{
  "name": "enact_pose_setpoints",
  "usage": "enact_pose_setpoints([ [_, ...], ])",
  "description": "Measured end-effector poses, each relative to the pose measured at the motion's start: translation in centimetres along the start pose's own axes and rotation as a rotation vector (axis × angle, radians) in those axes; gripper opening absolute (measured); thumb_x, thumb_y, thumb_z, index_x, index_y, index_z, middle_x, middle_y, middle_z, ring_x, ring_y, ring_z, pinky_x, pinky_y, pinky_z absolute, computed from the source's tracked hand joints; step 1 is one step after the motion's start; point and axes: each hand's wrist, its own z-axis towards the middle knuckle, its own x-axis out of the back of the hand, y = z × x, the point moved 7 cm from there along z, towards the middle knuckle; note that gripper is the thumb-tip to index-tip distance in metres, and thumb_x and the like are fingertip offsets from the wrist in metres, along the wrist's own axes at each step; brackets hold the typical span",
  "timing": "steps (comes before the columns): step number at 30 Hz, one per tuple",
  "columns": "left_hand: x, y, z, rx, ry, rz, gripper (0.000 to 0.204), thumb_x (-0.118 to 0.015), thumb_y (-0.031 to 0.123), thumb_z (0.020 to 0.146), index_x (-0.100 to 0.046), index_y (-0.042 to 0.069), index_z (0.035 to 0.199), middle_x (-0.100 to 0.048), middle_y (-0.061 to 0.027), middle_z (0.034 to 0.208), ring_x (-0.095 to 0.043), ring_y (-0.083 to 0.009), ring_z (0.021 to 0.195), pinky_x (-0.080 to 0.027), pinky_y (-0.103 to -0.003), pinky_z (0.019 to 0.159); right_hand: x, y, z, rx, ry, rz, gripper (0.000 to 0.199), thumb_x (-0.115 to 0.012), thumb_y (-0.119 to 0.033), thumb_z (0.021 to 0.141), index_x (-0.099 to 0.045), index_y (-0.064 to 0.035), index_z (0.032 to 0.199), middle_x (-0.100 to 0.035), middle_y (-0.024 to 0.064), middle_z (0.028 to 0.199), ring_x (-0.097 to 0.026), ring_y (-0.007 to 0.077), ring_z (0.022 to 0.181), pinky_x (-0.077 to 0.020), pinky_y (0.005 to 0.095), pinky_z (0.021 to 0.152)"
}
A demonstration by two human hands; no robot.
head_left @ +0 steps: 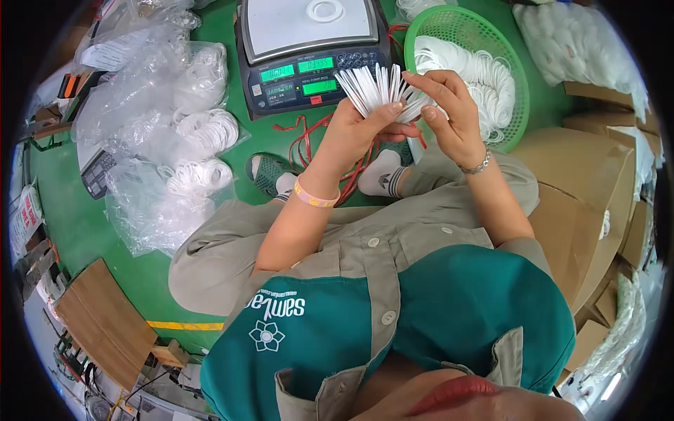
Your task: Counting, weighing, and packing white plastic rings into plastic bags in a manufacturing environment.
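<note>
1. Green floor (151, 281) underfoot, and a digital scale (309, 52) up front with a lone white ring (325, 10) on its platform!
2. To the right sits a green basket (518, 84) with more white rings inside; over on the left, clear bags (203, 133) full of them.
3. Centre stage, between scale and lap: a bundle of thin white loops (372, 88), fanned out at the top, up in the hands.
4. The left hand (368, 123) has it, thumb pressed across the gathered lower end, fingers curled behind.
5. In comes the right hand (455, 116) at the fan's right side, thumb and forefinger apart; whether it pinches any strand, I can't tell.
6. These look light and bendy, probably smooth enough to slide, hardly fragile. Best hold: firmly at the gathered end, with fingertips parting the loose tops.
</note>
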Motion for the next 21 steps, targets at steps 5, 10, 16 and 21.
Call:
enact_pose_setpoints([
  [5, 0.04, 0.07, -0.07, 0.019, 0.011, -0.013, 0.021, -0.051, 0.011, 0.087, -0.053, -0.003, 0.102, -0.062, -0.0107, 0.089, -0.065, -0.0199, 0.075, -0.052, -0.023, 0.059, -0.01, -0.35, 0.12, -0.011, 0.035, 0.085, 0.027, -0.057, -0.022, 0.080, -0.058, -0.0033, 0.099, -0.053, 0.0118, 0.095, -0.053, 0.0249, 0.086, -0.0434, 0.0308, 0.074],
  [10, 0.08, -0.34, -0.03, 0.029, 0.010, -0.040, 0.020, -0.049, 0.011, 0.087, -0.053, -0.003, 0.101, -0.062, -0.0122, 0.089, -0.065, -0.0213, 0.075, -0.052, -0.024, 0.060, -0.15, 0.19, -0.10, 0.018, 0.001, 0.054, 0.025, -0.057, -0.023, 0.080, -0.057, -0.0017, 0.094, -0.055, 0.0127, 0.100, -0.053, 0.0264, 0.087, -0.0427, 0.0334, 0.076],
  [16, 0.00, -0.18, -0.07, 0.017, 0.002, -0.022, 0.020, -0.047, 0.011, 0.088, -0.054, -0.003, 0.101, -0.061, -0.0114, 0.090, -0.065, -0.0214, 0.075, -0.052, -0.023, 0.059, -0.31, -0.19, 0.06, -0.003, -0.027, 0.013, 0.033, -0.055, -0.024, 0.080, -0.059, -0.0111, 0.109, -0.054, 0.0097, 0.091, -0.051, 0.0245, 0.084, -0.0421, 0.0325, 0.074],
  [21, 0.37, -0.38, 0.02, 0.025, 0.019, -0.026, 0.021, -0.047, 0.012, 0.088, -0.053, -0.003, 0.102, -0.061, -0.0113, 0.090, -0.065, -0.0212, 0.076, -0.052, -0.023, 0.059, -0.20, -0.06, 0.10, -0.012, -0.011, 0.032, 0.032, -0.055, -0.025, 0.080, -0.060, -0.0105, 0.107, -0.054, 0.0100, 0.091, -0.051, 0.0243, 0.083, -0.0425, 0.0319, 0.072],
])
